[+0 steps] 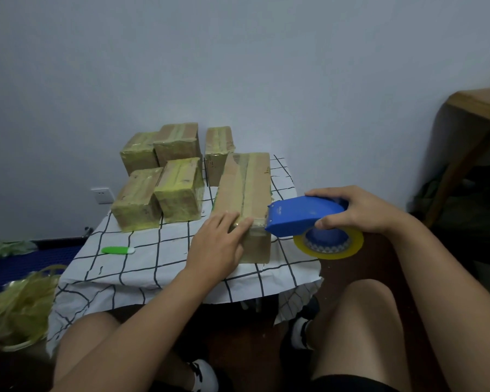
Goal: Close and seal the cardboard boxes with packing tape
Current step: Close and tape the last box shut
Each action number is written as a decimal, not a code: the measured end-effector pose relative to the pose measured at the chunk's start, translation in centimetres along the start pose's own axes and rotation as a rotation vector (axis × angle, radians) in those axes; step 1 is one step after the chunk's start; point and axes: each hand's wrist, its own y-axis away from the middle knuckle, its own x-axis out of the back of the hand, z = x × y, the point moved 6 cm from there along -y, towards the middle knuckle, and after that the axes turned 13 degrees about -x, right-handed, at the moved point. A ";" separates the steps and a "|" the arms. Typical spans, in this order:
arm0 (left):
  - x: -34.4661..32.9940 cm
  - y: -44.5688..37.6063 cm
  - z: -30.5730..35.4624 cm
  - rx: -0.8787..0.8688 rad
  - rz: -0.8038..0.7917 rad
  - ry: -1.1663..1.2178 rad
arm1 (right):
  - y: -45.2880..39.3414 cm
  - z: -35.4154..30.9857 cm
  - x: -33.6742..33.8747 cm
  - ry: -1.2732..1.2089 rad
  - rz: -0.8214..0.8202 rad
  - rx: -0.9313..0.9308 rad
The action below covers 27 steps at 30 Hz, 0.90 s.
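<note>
Two hands: left (219, 244) flat on lengthwise-away box (245, 193), right (359, 210) gripping leftward-pointing tape dispenser (300, 215).

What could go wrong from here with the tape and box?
1. The left hand presses the tape end right beside the dispenser edge; fingers could get nicked at the cut.
2. The box sits near the table's right edge; the right hand's pull might drag it off.
3. The seam strip could wrinkle.

Green cutter (118, 250) on checked cloth (142, 267), wall socket (102, 195), wooden table (477, 108)
</note>
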 end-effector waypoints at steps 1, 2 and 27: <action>-0.2 -0.1 0.2 -0.016 -0.017 -0.011 | 0.0 0.3 -0.2 -0.005 -0.003 0.000; -0.4 -0.1 0.3 -0.024 -0.032 -0.026 | 0.0 0.5 -0.4 -0.014 -0.005 0.002; -1.6 -1.9 1.4 0.027 0.132 0.117 | 0.8 4.4 -0.5 -0.193 0.007 -0.004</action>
